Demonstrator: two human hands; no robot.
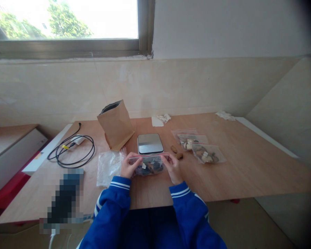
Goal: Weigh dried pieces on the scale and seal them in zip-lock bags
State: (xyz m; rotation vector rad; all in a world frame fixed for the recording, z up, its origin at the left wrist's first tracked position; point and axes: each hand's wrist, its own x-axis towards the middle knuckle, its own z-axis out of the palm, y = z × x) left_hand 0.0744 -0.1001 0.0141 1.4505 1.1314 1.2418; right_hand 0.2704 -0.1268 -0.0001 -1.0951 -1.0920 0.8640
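My left hand (130, 165) and my right hand (172, 167) pinch the two upper corners of a clear zip bag (152, 167) with a red seal line. Dark and brown pieces and a small white packet show inside it; their kind is hard to make out. Just beyond the bag lies a flat silver scale (150, 143). Two brown dried pieces (178, 155) rest on the table by my right hand. Empty clear plastic bags (110, 166) lie beside my left hand.
Filled zip bags (207, 153) lie to the right on the wooden table (248, 166). A brown paper bag (116, 126) stands open at the back left. A coiled black cable (93, 152) and a pixelated dark object (63, 197) are on the left. Crumpled white paper (163, 118) lies near the wall.
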